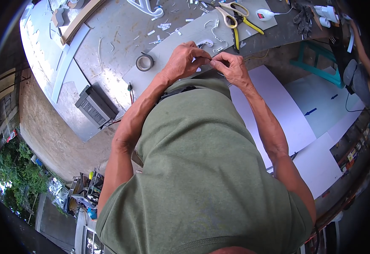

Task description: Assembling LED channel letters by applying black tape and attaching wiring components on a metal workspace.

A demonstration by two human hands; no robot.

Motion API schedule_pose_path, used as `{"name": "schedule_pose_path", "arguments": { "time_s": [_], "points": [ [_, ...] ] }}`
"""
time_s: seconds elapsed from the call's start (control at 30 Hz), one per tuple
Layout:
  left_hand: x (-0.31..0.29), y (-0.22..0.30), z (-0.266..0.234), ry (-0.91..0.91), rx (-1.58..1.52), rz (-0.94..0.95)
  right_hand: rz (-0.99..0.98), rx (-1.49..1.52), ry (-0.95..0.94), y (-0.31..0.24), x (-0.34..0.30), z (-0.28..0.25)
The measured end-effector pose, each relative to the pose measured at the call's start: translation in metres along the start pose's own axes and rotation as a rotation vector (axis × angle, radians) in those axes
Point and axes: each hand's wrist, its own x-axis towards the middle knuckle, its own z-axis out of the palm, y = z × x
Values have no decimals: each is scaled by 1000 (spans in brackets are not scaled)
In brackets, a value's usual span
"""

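My left hand (184, 60) and my right hand (232, 69) meet above the near edge of the workbench. Thumb and fingers of both are pinched together, tip to tip. Whatever they pinch is too small and too covered to make out. Just beyond the fingers lies a small white piece (205, 43). A string of small white modules on thin wire (217, 33) runs across a grey flat panel (168, 55). Left of my left hand, a roll of dark tape (144, 62) lies flat. Farther off are scissors with beige handles (228, 19) and yellow-handled pliers (252, 26).
A black power supply box (92, 105) with wires sits at the bench's left. White scraps (163, 26) litter the back. A corded white device (265, 15) and dark gloves (303, 21) lie back right. White sheets (273, 97) and a teal stool (320, 59) stand to the right.
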Motion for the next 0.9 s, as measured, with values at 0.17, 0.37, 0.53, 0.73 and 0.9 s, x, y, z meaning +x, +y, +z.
{"name": "schedule_pose_path", "arguments": {
  "time_s": [0.17, 0.37, 0.53, 0.73, 0.9],
  "points": [
    [2, -2, 1, 19, 112, 119, -41, -51, 3, 0, 2, 1],
    [0, -1, -5, -9, 87, 16, 124, 145, -112, 7, 9, -7],
    [3, -7, -7, -84, -284, -271, 31, 122, -147, 8, 15, -8],
    [3, -5, -16, -234, -463, -467, -479, -213, 157, 1, 29, -4],
    [-1, -12, -16, -132, -768, -542, -333, -72, 514, -9, 19, -4]
  ]
}}
